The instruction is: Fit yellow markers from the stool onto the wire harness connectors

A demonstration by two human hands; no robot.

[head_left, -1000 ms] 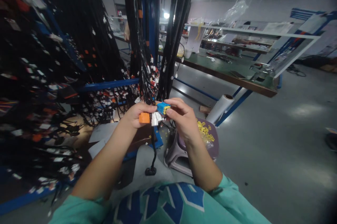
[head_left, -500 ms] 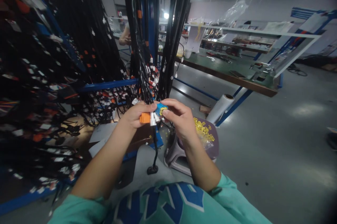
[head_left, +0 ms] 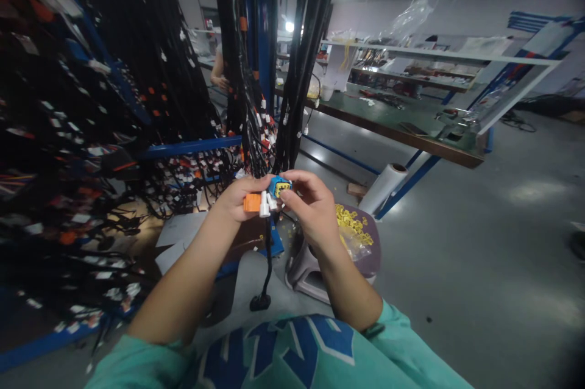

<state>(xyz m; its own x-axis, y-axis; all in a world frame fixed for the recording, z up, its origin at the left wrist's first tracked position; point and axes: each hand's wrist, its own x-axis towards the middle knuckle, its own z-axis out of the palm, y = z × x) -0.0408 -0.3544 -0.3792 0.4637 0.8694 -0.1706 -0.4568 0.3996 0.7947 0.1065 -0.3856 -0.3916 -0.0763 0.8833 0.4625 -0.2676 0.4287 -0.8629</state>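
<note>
Set in a grey-floored workshop, with a long green-topped bench (head_left: 384, 117) to the right and thick, black-wrapped cable bundles (head_left: 304, 72) hanging ahead. Held at the centre, in front of the bundles: a blue, box-shaped plastic connector with a yellow face (head_left: 280, 186). Grasped by the left hand (head_left: 237, 197), with thumb against the blue shell and fingers curled around the bunch, beside an orange, blocky plastic connector (head_left: 251, 202) and small white plastic connectors (head_left: 264, 206). Pinched close to the yellow face between thumb and forefinger of the right hand (head_left: 315, 203). Could twist or slip under off-centre pressure, given so small a hold; could also end with the yellow face askew if pushed unevenly. Might catch on the neighbouring white connectors, or strain the thin leads if pulled too hard. Hard to make out: the seating of the yellow face and the count of openings in it. Hidden: most of the leads, behind the left hand; part of the purple-and-grey plastic stool (head_left: 373, 246) and perhaps of its heap of small yellow plastic pieces (head_left: 351, 227), behind the right forearm. Cut off above: the bundle tops. Barely visible far behind: another person's hand (head_left: 220, 79), partly masked by cables.
</note>
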